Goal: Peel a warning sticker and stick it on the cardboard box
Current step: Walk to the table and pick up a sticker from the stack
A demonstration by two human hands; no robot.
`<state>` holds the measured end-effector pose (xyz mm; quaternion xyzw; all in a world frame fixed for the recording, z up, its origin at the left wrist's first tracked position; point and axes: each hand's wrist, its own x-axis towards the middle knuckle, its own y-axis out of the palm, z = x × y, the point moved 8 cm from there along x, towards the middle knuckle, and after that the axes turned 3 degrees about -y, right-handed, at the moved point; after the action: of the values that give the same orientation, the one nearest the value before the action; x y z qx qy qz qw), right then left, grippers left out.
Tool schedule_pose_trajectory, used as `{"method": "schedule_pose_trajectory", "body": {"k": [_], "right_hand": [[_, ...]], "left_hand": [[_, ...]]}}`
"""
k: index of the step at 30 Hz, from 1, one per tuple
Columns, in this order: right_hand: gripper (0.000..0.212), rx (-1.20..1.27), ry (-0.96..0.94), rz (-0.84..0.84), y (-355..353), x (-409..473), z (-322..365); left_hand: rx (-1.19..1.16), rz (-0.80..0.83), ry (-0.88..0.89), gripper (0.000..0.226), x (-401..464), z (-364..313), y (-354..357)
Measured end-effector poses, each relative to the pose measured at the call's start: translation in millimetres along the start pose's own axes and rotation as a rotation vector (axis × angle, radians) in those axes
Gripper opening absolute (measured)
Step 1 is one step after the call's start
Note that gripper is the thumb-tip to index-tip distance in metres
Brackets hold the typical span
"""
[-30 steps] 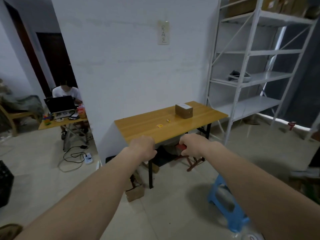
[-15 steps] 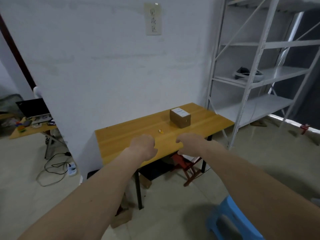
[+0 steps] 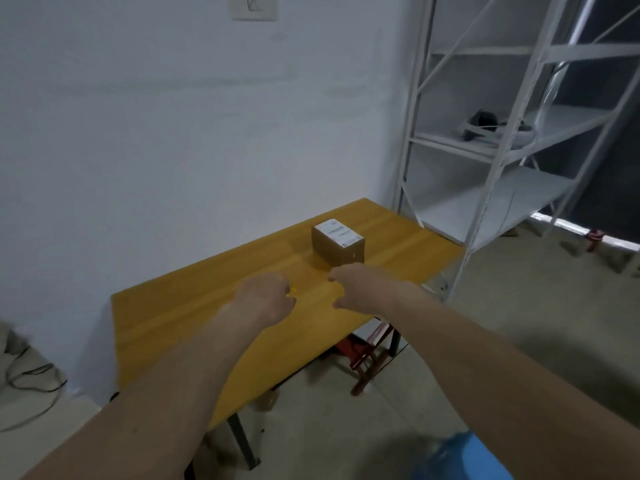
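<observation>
Head cam update: the left hand's fingers (image 3: pixel 289 295) are curled in right next to a tiny yellow scrap, probably the warning sticker (image 3: pixel 293 289); can't tell if they're actually pinching it. Right hand (image 3: pixel 360 289) is loosely open, holding nothing, just short of the cardboard box (image 3: pixel 337 247) sitting toward the tabletop's (image 3: pixel 173 313) far end. A second ago both hands hung short of the tabletop edge; now they're over it, so the person has closed in and peeling looks next.
</observation>
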<state>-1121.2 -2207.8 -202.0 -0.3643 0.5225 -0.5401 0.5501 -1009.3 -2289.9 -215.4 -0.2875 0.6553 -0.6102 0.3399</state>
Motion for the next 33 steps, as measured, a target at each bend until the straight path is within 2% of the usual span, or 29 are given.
{"method": "schedule_pose_trajectory", "body": {"k": [7,18,22,27,33], "right_hand": [[0.054,0.043,0.053,0.003,-12.6,66.4,-80.4],[0.047,0.096,-0.057,0.091,4.8,182.5,-179.1],[0.038,0.063,-0.121,0.101,7.0,223.4,-196.4],[0.037,0.052,-0.208,0.15,12.9,268.0,-199.1],[0.038,0.025,-0.197,0.16,9.7,313.6,-213.8]], "left_hand": [[-0.149,0.068,0.061,0.039,97.6,-49.7,24.0],[-0.154,0.149,-0.091,0.038,222.8,-88.5,64.8],[-0.152,0.144,-0.133,0.038,253.1,-92.4,68.9],[-0.241,0.129,-0.192,0.037,285.9,-78.9,69.9],[-0.356,0.096,-0.202,0.036,325.6,-60.0,80.3]]}}
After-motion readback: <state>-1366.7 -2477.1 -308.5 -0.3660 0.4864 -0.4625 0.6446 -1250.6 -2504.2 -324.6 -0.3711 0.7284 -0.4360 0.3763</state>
